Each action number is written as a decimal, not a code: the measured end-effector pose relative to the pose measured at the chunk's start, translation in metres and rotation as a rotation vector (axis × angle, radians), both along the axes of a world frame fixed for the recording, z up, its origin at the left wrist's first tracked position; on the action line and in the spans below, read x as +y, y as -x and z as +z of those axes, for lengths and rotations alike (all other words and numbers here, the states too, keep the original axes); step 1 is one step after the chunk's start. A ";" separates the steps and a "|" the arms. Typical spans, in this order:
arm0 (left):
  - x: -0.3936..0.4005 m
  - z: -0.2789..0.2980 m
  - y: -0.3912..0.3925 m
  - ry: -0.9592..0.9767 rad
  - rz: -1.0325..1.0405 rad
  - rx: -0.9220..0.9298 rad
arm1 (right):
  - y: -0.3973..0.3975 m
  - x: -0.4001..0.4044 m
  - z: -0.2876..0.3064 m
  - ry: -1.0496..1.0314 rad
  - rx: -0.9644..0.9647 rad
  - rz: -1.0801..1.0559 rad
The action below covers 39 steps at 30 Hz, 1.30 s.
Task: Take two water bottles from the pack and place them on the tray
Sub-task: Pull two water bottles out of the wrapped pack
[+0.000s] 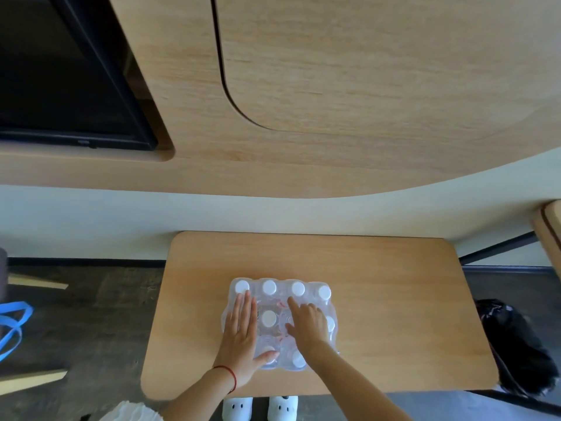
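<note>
A shrink-wrapped pack of water bottles (280,302) with white caps stands on a small wooden table (379,299), seen from above. My left hand (241,335) lies flat on the pack's left side, fingers together and thumb spread over a near cap. My right hand (308,325) rests on the pack's right half, its index finger stretched out and pressing on the plastic wrap between caps. Neither hand holds a bottle. No tray is in view.
The table stands against a pale wall under a wooden panel with a dark screen (60,71) at upper left. A black bag (516,344) lies on the floor to the right, a blue strap (12,323) to the left. White slippers (258,408) show below the table's near edge.
</note>
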<state>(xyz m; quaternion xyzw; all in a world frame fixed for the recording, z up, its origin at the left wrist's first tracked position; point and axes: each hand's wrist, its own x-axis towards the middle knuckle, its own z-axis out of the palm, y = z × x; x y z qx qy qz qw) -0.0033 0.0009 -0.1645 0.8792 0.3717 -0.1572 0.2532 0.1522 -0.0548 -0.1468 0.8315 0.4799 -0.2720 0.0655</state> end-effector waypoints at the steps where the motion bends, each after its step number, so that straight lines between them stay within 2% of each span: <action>1: 0.000 0.002 -0.001 0.011 0.005 -0.012 | -0.002 -0.002 0.001 -0.023 0.027 -0.006; 4: 0.000 0.005 0.000 0.038 0.035 -0.105 | -0.005 -0.008 0.016 -0.121 0.081 -0.015; 9: -0.001 0.004 0.000 -0.046 0.015 -0.119 | -0.008 -0.019 0.057 -0.271 0.087 0.031; 12: -0.001 0.001 -0.001 -0.001 0.029 -0.102 | -0.003 -0.022 0.094 -0.402 0.120 0.024; 15: 0.000 0.009 -0.003 0.072 0.053 -0.114 | 0.004 -0.016 0.142 -0.560 0.175 -0.082; 17: 0.000 0.022 -0.007 0.226 0.134 -0.255 | 0.005 -0.010 0.173 -0.664 0.222 -0.128; 20: 0.000 0.053 -0.009 0.531 0.335 -0.622 | 0.004 0.005 0.208 -0.653 0.333 -0.116; 23: -0.004 0.071 -0.010 0.618 0.394 -0.831 | 0.005 0.022 0.215 -0.620 0.402 -0.106; 27: -0.005 0.079 -0.011 0.608 0.473 -0.929 | 0.008 0.037 0.192 -0.638 0.614 -0.171; 29: -0.005 0.072 -0.006 0.611 0.565 -0.920 | 0.000 0.033 0.167 -0.659 0.815 -0.203; 31: -0.005 0.064 0.001 0.594 0.639 -0.893 | -0.011 0.021 0.138 -0.689 1.079 -0.403; 32: -0.004 0.059 0.005 0.579 0.651 -0.871 | -0.016 0.014 0.120 -0.670 1.120 -0.489; 34: -0.003 0.053 0.010 0.570 0.644 -0.830 | -0.019 0.001 0.078 -0.543 0.964 -0.514; 37: -0.001 0.051 0.012 0.569 0.646 -0.797 | -0.005 -0.015 0.017 -0.223 0.608 -0.196; 39: 0.000 0.051 0.008 0.568 0.661 -0.791 | 0.010 -0.019 -0.008 -0.182 0.550 -0.080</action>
